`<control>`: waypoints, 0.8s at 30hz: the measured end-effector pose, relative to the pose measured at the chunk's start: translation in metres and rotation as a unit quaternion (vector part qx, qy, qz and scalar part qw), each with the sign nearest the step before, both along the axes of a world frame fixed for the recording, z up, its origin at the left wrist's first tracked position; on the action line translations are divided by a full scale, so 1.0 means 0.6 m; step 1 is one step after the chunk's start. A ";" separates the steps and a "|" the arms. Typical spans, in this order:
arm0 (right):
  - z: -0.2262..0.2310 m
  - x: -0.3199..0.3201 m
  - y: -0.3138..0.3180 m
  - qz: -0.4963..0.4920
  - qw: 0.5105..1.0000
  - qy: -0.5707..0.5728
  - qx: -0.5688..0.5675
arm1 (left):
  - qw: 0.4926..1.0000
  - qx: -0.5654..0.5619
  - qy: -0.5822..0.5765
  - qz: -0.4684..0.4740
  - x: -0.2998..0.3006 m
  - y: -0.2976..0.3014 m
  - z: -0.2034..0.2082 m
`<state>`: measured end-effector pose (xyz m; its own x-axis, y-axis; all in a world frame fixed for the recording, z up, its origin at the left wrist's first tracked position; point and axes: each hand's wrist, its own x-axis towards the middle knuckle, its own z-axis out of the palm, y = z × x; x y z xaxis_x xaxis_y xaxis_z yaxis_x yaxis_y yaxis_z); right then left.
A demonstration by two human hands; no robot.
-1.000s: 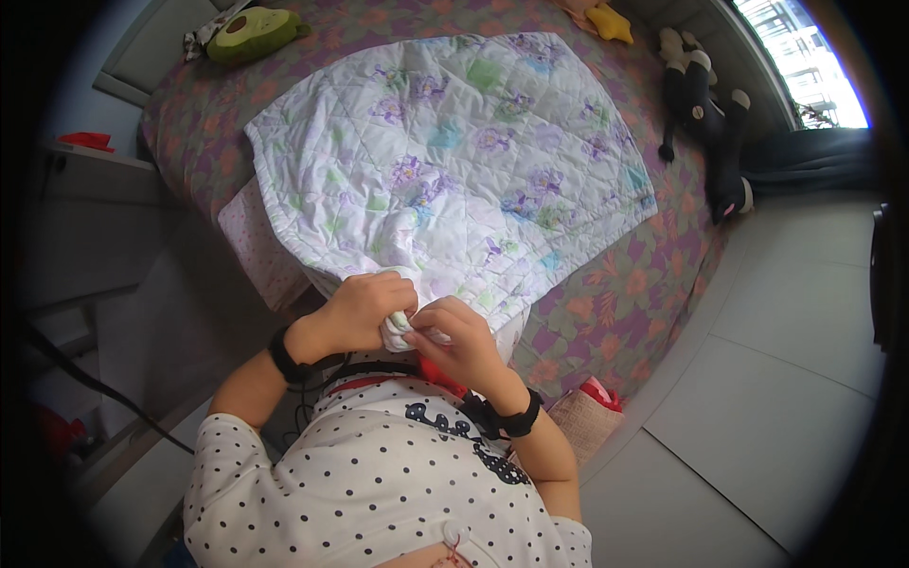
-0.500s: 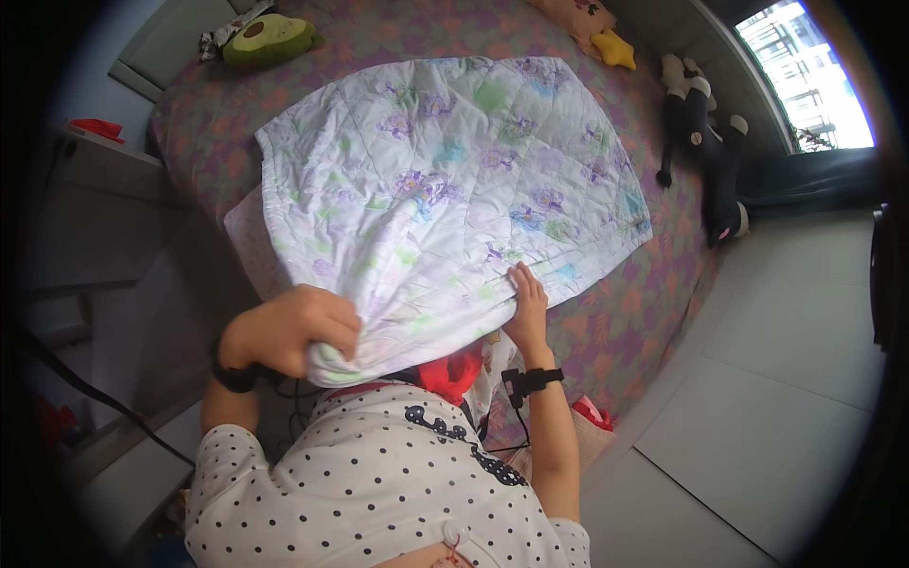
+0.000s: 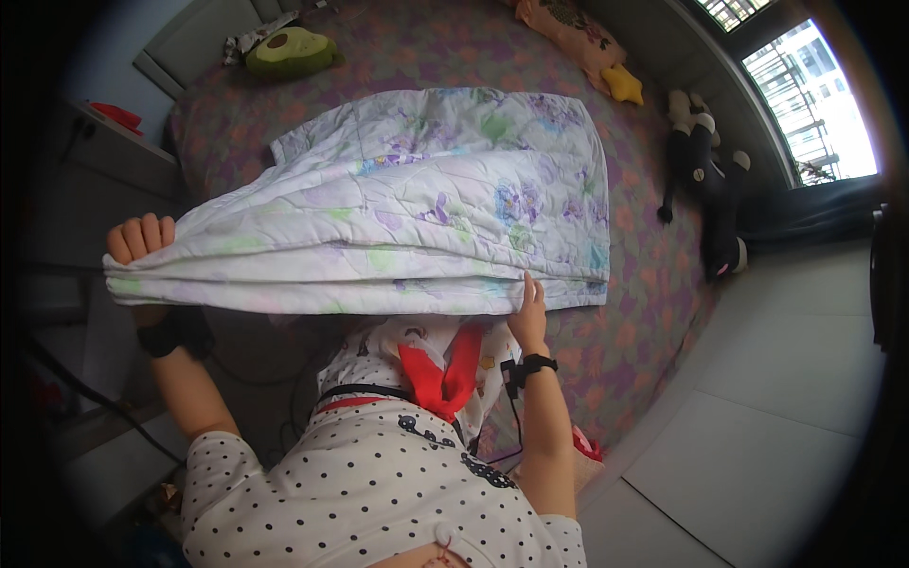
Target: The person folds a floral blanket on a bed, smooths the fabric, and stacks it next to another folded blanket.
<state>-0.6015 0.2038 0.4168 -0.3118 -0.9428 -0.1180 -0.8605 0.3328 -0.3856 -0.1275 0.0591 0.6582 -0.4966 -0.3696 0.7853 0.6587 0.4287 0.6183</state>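
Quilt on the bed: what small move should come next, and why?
Perhaps slide the right hand outward to the near right corner of the quilt and grip there. The left hand grips the left end, with the near edge stretched in long folds, while the right hand's fingers touch that edge short of the corner.

The quilt (image 3: 454,199) is showing matt cloth, its stitched surface puckering into ridges. The bedsheet (image 3: 653,312) is looking like flat, matt fabric, the avocado cushion (image 3: 294,54) is looking like soft plush, and the grey panels (image 3: 757,379) are appearing smooth and mostly matt.
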 end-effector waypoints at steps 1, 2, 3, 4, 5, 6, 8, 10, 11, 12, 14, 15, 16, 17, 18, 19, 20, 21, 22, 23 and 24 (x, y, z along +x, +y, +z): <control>-0.022 0.004 -0.002 -0.061 0.996 0.039 -0.045 | 0.999 0.015 0.018 0.030 0.003 0.002 0.002; -0.043 0.003 0.003 -0.107 0.994 0.016 -0.017 | 0.997 0.031 0.036 0.063 0.005 0.009 0.006; -0.059 0.005 0.001 -0.097 0.995 -0.012 -0.010 | 0.992 0.050 0.056 0.102 0.013 0.007 0.012; -0.077 0.004 0.003 -0.215 0.972 -0.060 -0.073 | 0.984 0.070 0.078 0.144 0.024 0.012 0.013; -0.082 0.003 0.003 -0.332 0.926 -0.140 -0.113 | 0.972 0.095 0.104 0.189 0.039 0.010 0.018; -0.089 -0.003 0.005 -0.393 0.900 -0.157 -0.106 | 0.954 0.129 0.129 0.239 0.060 0.004 0.019; -0.083 -0.014 0.007 -0.408 0.896 -0.143 -0.102 | 0.900 0.236 0.165 0.326 0.113 -0.034 0.021; -0.066 -0.025 0.006 -0.389 0.907 -0.110 -0.117 | 0.753 0.426 0.217 0.452 0.177 -0.084 -0.001; -0.061 -0.028 0.004 -0.391 0.909 -0.116 -0.090 | 0.781 0.404 0.194 0.434 0.209 -0.107 -0.024; -0.052 -0.034 0.003 -0.351 0.930 -0.095 -0.042 | 0.713 0.473 0.192 0.481 0.241 -0.127 -0.052; -0.047 -0.048 -0.002 -0.250 0.967 -0.033 -0.016 | 0.610 0.572 0.168 0.522 0.292 -0.166 -0.113; -0.052 -0.054 -0.004 -0.264 0.962 -0.061 0.025 | 0.587 0.605 0.154 0.516 0.316 -0.176 -0.163; -0.060 -0.066 -0.006 -0.180 0.969 -0.166 0.041 | 0.600 0.638 0.106 0.471 0.331 -0.177 -0.213; -0.066 -0.077 -0.005 -0.127 0.958 -0.246 0.076 | 0.613 0.667 0.056 0.419 0.335 -0.182 -0.256; -0.078 -0.097 -0.003 -0.213 0.900 -0.380 0.031 | 0.606 0.681 0.019 0.409 0.332 -0.183 -0.308; -0.086 -0.113 0.003 -0.269 0.852 -0.448 -0.033 | 0.617 0.700 -0.016 0.360 0.324 -0.178 -0.350; -0.095 -0.134 0.009 -0.330 0.805 -0.490 -0.055 | 0.665 0.576 -0.164 0.447 0.302 -0.152 -0.396; -0.102 -0.145 0.022 -0.401 0.750 -0.521 -0.075 | 0.656 0.536 -0.238 0.476 0.291 -0.144 -0.413; -0.108 -0.165 0.027 -0.410 0.747 -0.517 -0.084 | 0.698 0.435 -0.316 0.474 0.274 -0.133 -0.424; -0.116 -0.177 0.036 -0.453 0.764 -0.453 -0.079 | 0.616 0.574 -0.253 0.476 0.250 -0.129 -0.432; -0.117 -0.190 0.039 -0.504 0.777 -0.369 -0.083 | 0.509 0.699 -0.185 0.467 0.225 -0.129 -0.423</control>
<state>-0.7156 0.2271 0.3465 -0.8067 -0.2851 -0.5177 0.2802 0.5868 -0.7597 0.0072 -0.0184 0.4042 0.3905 -0.6501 -0.6518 0.2986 -0.5802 0.7577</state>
